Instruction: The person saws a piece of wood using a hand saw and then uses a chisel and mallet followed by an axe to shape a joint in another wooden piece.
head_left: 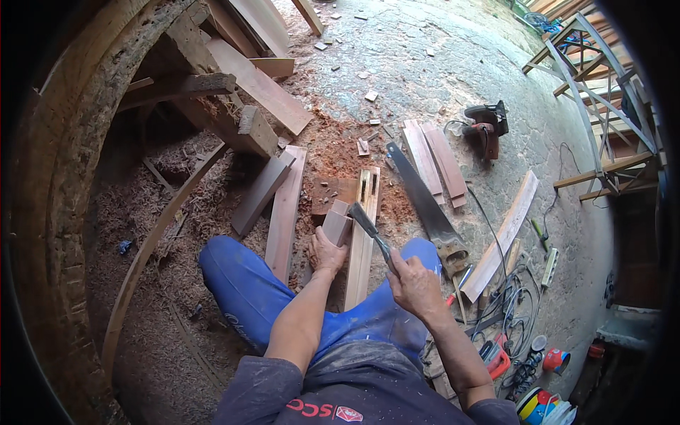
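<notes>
1. The left grip [328, 253] was wrapped around a short wooden piece [338, 218], just left of a slotted board [360, 262].
2. The right grip [416, 285] grasped a tool [367, 225] by its handle, the dark head angled above that board.
3. The board's far end, with its slots, was at a reddish block [331, 193].
4. Rightward on the floor [411, 106] lay a handsaw [418, 191], two planks [445, 164] and, farther off, a power saw [487, 133].

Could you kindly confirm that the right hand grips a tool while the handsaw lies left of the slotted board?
Not quite: the head view shows the handsaw lying right of the slotted board; the right hand does grip a tool.
</notes>
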The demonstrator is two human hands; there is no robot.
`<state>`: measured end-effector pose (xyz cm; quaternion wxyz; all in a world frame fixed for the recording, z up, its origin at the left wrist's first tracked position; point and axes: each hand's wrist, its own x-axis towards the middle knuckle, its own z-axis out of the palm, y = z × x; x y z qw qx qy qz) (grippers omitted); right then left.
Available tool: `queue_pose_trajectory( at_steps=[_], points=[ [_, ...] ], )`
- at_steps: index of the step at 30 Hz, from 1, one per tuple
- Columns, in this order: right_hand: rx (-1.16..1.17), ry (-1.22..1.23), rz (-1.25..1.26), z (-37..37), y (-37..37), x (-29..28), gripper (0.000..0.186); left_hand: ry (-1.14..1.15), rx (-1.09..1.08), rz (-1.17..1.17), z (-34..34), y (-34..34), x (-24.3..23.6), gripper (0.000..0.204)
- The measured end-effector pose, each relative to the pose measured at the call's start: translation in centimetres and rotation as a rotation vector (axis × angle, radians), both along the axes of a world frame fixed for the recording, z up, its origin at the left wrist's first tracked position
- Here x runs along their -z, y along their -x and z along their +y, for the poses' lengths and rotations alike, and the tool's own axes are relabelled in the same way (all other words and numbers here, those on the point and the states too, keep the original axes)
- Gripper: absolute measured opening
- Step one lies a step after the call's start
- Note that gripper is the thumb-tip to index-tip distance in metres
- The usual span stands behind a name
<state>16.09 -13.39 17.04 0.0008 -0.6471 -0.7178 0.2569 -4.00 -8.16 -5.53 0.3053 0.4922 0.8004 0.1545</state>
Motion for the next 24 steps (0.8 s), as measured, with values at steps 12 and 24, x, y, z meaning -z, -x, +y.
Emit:
queue_pose_trajectory(
  at_steps=[12, 24],
  points=[
    [0.006, 0.010, 0.037, -0.8, 1.0, 2.2, 0.055, -0.022, 0.017, -0.014, 0.0, 0.2, -0.3, 0.087],
    [-0.082, 0.092, -0.056, 2.0, 0.3, 0.3, 0.051, -0.036, 0.031, -0.009, 0.1, 0.2, 0.0, 0.086]
  ],
)
